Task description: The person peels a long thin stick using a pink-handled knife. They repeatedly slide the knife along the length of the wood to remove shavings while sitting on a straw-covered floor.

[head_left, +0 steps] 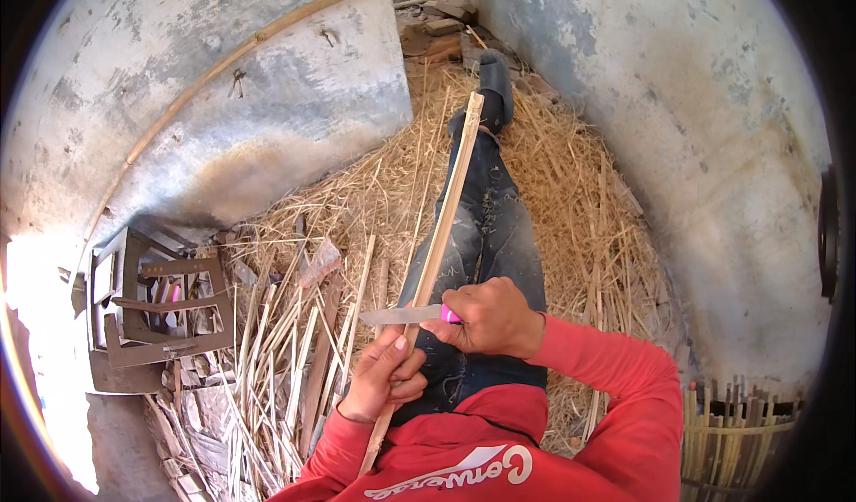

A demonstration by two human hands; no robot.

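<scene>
My right hand grips the pink handle of a knife, whose blade points left. The blade lies across a long, pale split bamboo strip, just above my left hand. Those left fingers are wrapped round the strip's lower part, with the thumb on top. From my lap the strip runs up along my outstretched legs toward my feet, and its lower end rests against my red top. Whether the edge has bitten into the strip, I cannot tell.
Shavings cover the floor around my legs. Several loose strips lie to my left, beside a dark metal frame. A slatted basket stands at the lower right. Plastered walls close in on both sides, and a long pole curves along the left one.
</scene>
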